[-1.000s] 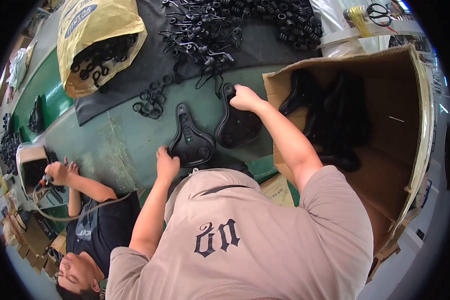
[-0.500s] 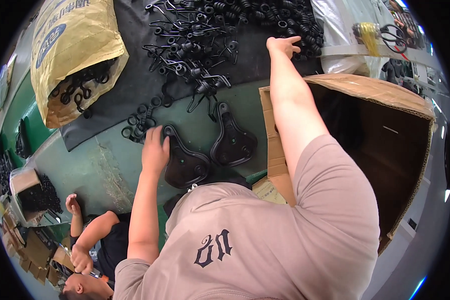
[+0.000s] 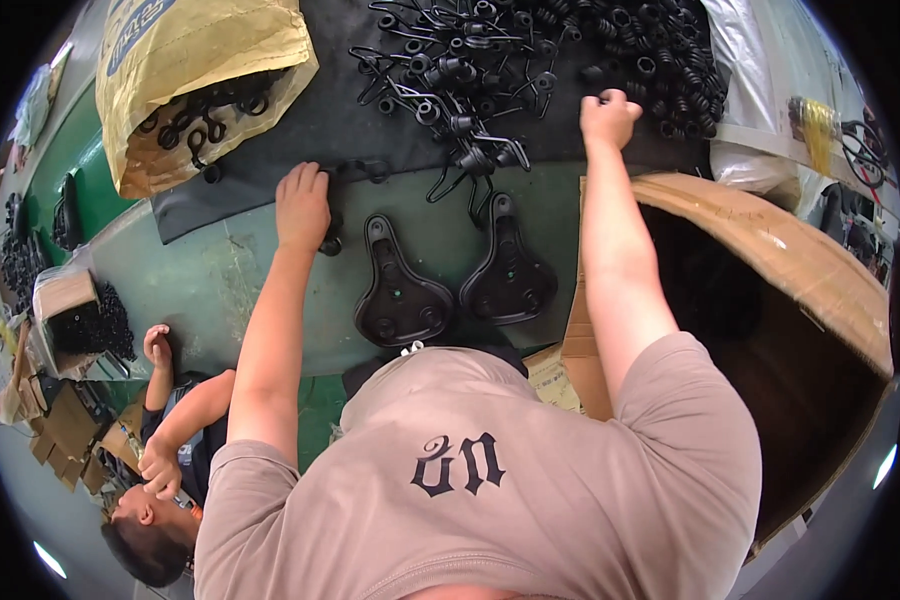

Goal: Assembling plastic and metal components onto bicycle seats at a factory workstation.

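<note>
Two black bicycle saddles, a left saddle [image 3: 402, 290] and a right saddle [image 3: 508, 270], lie underside up at the green table's near edge. Beyond them, to the left, my left hand [image 3: 303, 207] lies with fingers stretched out over black ring-shaped clips [image 3: 332, 243], partly covering them. My right hand [image 3: 610, 122] is closed in a pinch beside a heap of black ribbed rubber pieces [image 3: 675, 80]; a dark bit shows between the fingers, too small to name. Bent black wire rails [image 3: 460, 120] with round fittings are piled between my hands, farther back.
A tan paper sack [image 3: 220, 60] holding more black clips opens toward me at far left. On the right stands a large open cardboard box [image 3: 770, 230]. A black sheet [image 3: 320, 110] covers the back of the table [image 3: 210, 270]. Another person [image 3: 185, 440] sits at lower left.
My right hand has closed and drawn away from the ribbed pieces. My left hand has reached farther forward over the ring clips. The whole view has shifted and turned slightly.
</note>
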The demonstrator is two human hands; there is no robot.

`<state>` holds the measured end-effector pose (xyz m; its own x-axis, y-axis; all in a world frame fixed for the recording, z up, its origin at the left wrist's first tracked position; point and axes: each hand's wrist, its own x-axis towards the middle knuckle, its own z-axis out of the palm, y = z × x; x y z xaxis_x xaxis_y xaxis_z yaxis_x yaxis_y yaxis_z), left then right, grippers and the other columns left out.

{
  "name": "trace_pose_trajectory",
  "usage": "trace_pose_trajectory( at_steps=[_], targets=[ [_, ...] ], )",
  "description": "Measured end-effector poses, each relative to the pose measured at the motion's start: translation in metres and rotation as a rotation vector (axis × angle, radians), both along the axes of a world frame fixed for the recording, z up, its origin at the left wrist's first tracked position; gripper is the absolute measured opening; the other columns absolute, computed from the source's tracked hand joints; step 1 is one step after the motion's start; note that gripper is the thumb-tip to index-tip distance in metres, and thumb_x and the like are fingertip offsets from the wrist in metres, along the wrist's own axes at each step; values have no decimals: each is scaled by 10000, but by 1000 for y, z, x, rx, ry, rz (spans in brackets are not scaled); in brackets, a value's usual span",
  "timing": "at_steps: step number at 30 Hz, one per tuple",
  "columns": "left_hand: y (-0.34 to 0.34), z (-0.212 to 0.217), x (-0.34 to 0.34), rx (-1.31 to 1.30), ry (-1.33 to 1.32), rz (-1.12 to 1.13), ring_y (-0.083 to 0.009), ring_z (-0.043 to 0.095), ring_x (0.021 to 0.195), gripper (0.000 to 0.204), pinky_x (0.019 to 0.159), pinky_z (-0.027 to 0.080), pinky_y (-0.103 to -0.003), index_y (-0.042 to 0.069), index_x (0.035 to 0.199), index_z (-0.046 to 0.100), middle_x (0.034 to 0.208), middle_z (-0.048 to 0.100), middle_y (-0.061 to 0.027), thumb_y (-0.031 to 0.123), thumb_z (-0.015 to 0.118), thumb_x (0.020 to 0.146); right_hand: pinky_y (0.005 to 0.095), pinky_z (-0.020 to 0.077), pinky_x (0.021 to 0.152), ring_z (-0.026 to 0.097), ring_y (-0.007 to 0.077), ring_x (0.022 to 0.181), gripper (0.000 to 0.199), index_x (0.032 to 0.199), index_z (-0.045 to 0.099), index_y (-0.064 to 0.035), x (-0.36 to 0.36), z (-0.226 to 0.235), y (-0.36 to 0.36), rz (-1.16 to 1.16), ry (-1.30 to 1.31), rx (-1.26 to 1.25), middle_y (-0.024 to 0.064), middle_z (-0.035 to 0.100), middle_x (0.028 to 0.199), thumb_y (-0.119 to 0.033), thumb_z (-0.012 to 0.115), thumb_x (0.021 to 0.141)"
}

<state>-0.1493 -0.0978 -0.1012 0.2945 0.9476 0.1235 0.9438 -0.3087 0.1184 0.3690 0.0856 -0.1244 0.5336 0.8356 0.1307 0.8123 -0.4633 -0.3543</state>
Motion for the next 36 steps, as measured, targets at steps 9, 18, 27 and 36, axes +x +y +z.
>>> trace_pose_trajectory(
  at_steps=[9, 18, 27, 36],
  targets=[
    [-56, 25, -1, -127, -123, 278, -352, 571, 1363, 419, 1130, 465, -514, 56, 1288, 693, 1403, 643, -135, 153, 762, 885, 507, 527, 1100, 641, 455, 1270, 558, 1370, 625, -43, -53, 38, -14, 44, 264, -84, 266, 603, 1408, -229, 662, 845],
    [-126, 60, 32, -37, -323, 126, -428, 582, 1319, 369, 1117, 479, -517, 41, 1248, 687, 1426, 619, -193, 56, 754, 885, 505, 496, 1176, 589, 436, 1405, 725, 1641, 436, -253, -74, 43, 67, 463, 30, -505, 249, 480, 1599, -252, 648, 948],
    [-155, 82, 77, -171, -617, 71, -388, 679, 1087, 232, 945, 555, -460, 30, 1116, 721, 1204, 707, -153, 9, 746, 886, 495, 579, 969, 729, 419, 1107, 486, 1236, 730, -94, -49, 19, -29, 223, 252, 64, 202, 762, 1162, -342, 850, 836],
    [-95, 99, 122, -738, -1174, 170, -151, 699, 956, 450, 863, 584, -327, 19, 1427, 635, 1180, 726, -90, 112, 763, 1006, 458, 576, 945, 690, 373, 1073, 449, 1250, 694, -89, -157, 119, -253, 900, 591, 19, 145, 705, 1154, -136, 843, 829]
  ],
)
